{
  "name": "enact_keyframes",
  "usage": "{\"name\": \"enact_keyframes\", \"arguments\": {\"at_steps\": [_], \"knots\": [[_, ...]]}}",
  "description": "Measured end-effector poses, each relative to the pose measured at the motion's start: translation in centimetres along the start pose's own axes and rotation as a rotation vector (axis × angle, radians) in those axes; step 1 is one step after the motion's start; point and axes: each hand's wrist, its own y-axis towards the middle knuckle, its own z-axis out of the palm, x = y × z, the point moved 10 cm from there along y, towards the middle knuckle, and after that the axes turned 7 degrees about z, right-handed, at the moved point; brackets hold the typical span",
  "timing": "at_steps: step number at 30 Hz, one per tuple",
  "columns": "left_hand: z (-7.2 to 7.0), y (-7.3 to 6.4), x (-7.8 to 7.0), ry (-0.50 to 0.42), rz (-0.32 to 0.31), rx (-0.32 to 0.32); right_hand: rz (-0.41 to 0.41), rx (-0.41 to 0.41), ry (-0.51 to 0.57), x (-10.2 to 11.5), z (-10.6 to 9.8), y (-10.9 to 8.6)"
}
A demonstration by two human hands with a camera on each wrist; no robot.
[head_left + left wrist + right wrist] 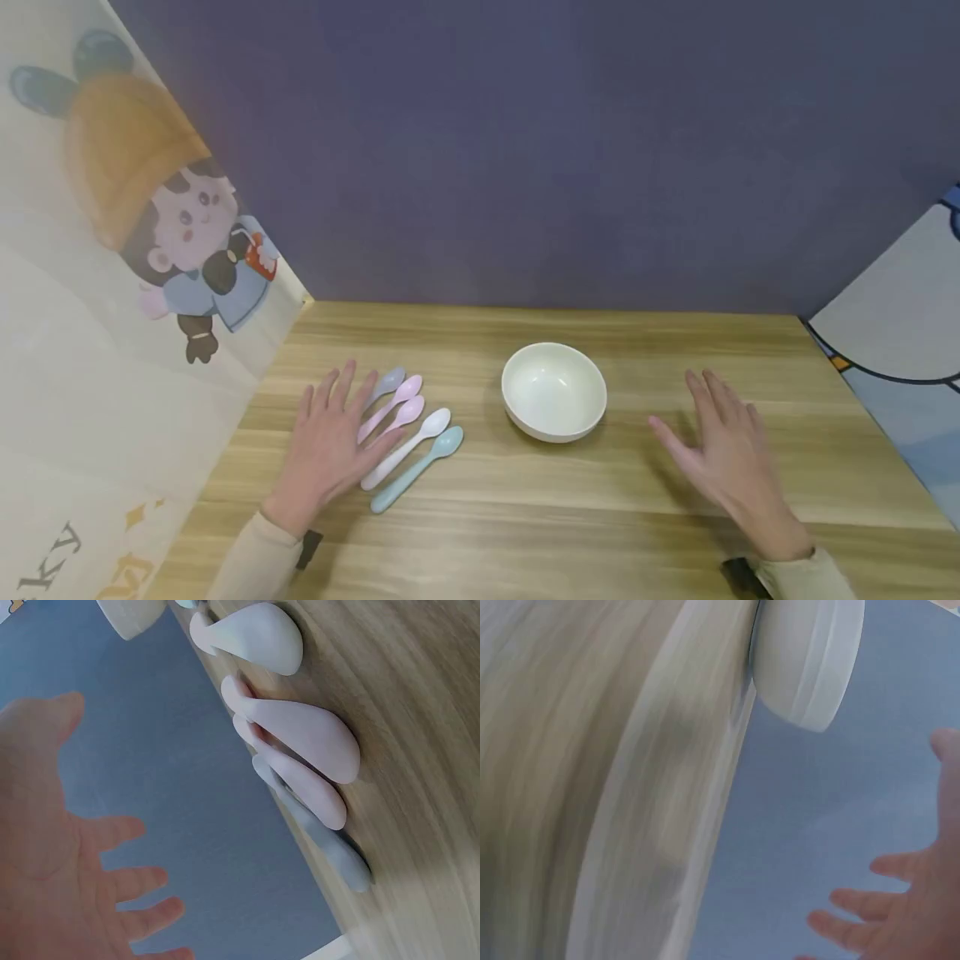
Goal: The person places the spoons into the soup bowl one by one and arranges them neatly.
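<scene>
Wood-grain table (525,533), cream printed wall panel (127,192) on the far left. Step in hand, as I read it: a poised start, both hands up and ready, nothing picked. Next comes the left hand (322,454): palm down over the spoon handles, fingers straight and fanned, thumb well out, so spread wide. It holds nothing; the left wrist view shows it apart from the spoons. Beside and partly under it from the head view, five spoons in a slanted row, heads pointing up and right: grey-blue spoon (391,380), two pink spoons (408,387), white spoon (434,423), teal spoon (447,442). The hand hides part of the grey-blue and pink handles. Taking one would call for lowering the left hand and pinching a single handle, likely fiddly where the pink pair lie close; the teal one looks easiest, uncovered at the row's near end. Right of the spoons, well apart, a white bowl (550,404) stands upright, nothing in it. Farther right, the right hand (731,467) hangs above the table, fingers extended, thumb wide toward the bowl, gripping nothing, touching neither bowl nor spoons. Pale printed panel (892,308) at the right edge.
</scene>
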Motion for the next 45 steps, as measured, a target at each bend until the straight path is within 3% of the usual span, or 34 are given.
{"name": "enact_keyframes", "arguments": {"at_steps": [7,12,18,25,30,40,45], "knots": [[-0.1,-0.2,-0.1,-0.038,-0.022,-0.024,-0.01,0.039,0.316,1.3,1.3,0.4],[0.3,-0.3,0.3,-0.082,-0.046,-0.026,-0.045,0.082,0.428,3.0,2.6,0.8],[0.2,0.2,0.4,-0.118,-0.04,-0.061,-0.031,0.171,0.467,4.8,4.4,1.1],[-0.3,0.4,1.2,-0.155,-0.052,-0.06,-0.015,0.223,0.506,5.3,6.3,0.8],[-0.8,0.1,1.6,-0.183,-0.046,-0.084,-0.039,0.241,0.525,5.6,6.9,0.7],[0.2,0.3,1.9,-0.198,-0.063,-0.076,-0.092,0.232,0.562,5.9,7.2,1.0],[0.6,0.8,2.2,-0.201,-0.065,-0.062,-0.079,0.223,0.525,5.9,7.2,1.0]]}}
